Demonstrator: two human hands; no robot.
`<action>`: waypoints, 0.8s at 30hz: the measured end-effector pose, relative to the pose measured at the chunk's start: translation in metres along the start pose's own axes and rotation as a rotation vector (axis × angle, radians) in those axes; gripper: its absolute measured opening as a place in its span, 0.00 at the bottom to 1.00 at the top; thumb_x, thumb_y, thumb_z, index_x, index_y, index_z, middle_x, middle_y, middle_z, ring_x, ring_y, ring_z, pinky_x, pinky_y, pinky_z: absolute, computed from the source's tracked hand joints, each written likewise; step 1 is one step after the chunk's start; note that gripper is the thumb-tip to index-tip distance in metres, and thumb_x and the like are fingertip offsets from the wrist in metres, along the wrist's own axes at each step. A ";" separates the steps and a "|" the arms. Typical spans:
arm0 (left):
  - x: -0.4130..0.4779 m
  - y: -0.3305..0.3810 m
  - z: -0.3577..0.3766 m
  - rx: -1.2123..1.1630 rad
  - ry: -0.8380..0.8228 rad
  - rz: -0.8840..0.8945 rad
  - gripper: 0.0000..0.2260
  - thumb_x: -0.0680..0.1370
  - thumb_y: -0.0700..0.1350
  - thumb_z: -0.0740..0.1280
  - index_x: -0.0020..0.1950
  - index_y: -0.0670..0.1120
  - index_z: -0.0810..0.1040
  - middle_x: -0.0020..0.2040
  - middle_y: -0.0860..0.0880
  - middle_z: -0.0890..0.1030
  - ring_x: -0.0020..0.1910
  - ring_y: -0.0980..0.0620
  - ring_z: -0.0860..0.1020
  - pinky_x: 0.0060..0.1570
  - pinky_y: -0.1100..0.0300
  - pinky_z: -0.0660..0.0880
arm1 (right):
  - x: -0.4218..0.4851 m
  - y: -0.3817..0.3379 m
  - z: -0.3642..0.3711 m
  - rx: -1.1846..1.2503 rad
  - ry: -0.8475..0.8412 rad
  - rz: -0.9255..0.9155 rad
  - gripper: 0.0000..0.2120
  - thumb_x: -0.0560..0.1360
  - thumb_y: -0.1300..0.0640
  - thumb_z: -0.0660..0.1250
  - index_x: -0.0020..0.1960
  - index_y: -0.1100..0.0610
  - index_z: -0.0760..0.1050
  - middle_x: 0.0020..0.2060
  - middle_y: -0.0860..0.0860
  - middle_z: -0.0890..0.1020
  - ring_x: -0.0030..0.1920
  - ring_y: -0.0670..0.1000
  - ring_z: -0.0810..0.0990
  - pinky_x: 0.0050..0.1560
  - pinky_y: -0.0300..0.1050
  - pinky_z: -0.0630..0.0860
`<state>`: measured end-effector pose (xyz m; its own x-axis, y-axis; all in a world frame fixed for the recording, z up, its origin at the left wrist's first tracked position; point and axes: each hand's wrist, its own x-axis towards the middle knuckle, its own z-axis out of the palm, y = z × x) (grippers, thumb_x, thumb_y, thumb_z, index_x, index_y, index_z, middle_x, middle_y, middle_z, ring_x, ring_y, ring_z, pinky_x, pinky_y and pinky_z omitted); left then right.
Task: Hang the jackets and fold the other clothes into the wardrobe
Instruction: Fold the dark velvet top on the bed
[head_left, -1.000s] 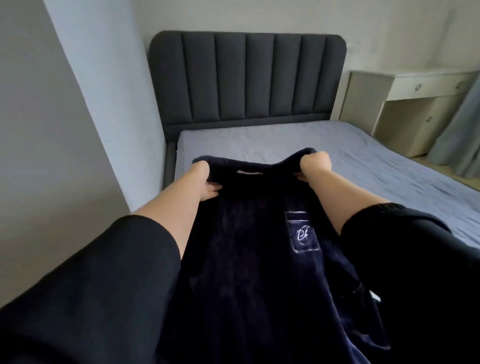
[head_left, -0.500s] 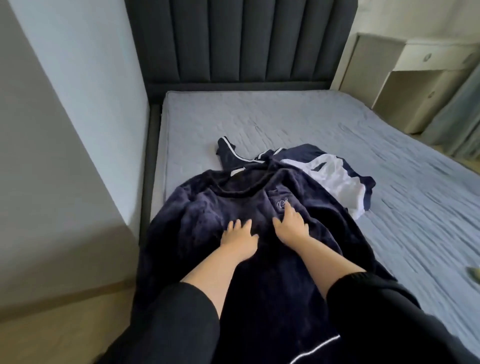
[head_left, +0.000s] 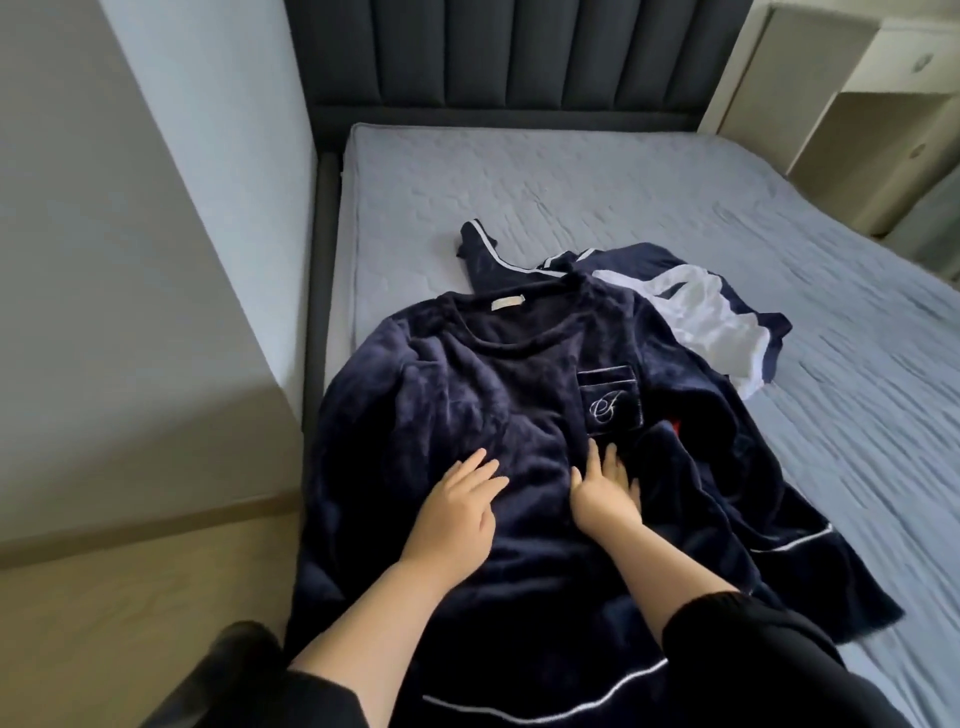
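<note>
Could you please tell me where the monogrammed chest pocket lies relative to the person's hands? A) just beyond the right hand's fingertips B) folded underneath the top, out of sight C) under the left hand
A: the pocket sits just past the fingertips of the right hand, while the left hand lies flat on the navy top further left.

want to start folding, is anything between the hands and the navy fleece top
Nothing visible does. The left hand and right hand both rest flat, directly on the navy fleece top. The wardrobe is out of view.
</note>
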<state>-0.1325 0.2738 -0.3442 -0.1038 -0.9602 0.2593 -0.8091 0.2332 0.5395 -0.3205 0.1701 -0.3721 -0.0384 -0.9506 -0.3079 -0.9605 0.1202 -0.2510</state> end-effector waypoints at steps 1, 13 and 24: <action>-0.004 -0.001 -0.006 0.000 0.029 -0.002 0.17 0.77 0.33 0.59 0.63 0.40 0.78 0.69 0.45 0.73 0.74 0.49 0.62 0.74 0.59 0.52 | 0.000 -0.006 -0.006 0.019 -0.037 0.028 0.28 0.82 0.48 0.47 0.78 0.53 0.41 0.78 0.57 0.44 0.77 0.56 0.46 0.74 0.58 0.46; -0.061 -0.080 -0.056 -0.214 0.162 -0.859 0.37 0.74 0.59 0.68 0.77 0.50 0.55 0.75 0.45 0.63 0.72 0.44 0.64 0.69 0.47 0.63 | -0.080 -0.112 0.047 0.198 -0.026 -0.307 0.30 0.81 0.46 0.53 0.78 0.53 0.47 0.78 0.50 0.47 0.77 0.50 0.41 0.74 0.58 0.41; -0.075 -0.114 -0.113 0.026 0.925 -1.071 0.16 0.69 0.38 0.70 0.56 0.43 0.75 0.58 0.39 0.74 0.57 0.36 0.72 0.49 0.46 0.70 | -0.062 -0.127 0.063 0.025 -0.105 -0.284 0.33 0.79 0.44 0.52 0.78 0.55 0.43 0.78 0.52 0.44 0.77 0.50 0.40 0.73 0.60 0.38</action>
<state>0.0328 0.3369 -0.3345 0.9608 -0.2197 0.1692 -0.2648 -0.5457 0.7950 -0.1789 0.2322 -0.3790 0.2604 -0.9126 -0.3152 -0.9216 -0.1376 -0.3629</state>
